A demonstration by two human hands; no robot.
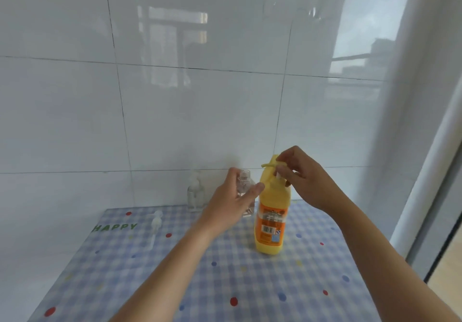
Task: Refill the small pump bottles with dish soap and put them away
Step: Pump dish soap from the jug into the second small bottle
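A tall yellow dish soap bottle (272, 219) with an orange label stands on the checked tablecloth (225, 271). My right hand (303, 179) pinches its yellow pump head at the top. My left hand (233, 196) grips a small clear bottle (244, 181) with an open neck, held just left of the soap bottle. A second small clear pump bottle (195, 195) with its pump on stands by the wall. A loose white pump (155, 226) lies on the cloth to the left.
The table stands against a white tiled wall (175, 109). A white door frame (430, 171) runs down the right side. Green letters reading HAPPY (115, 227) mark the cloth's left part.
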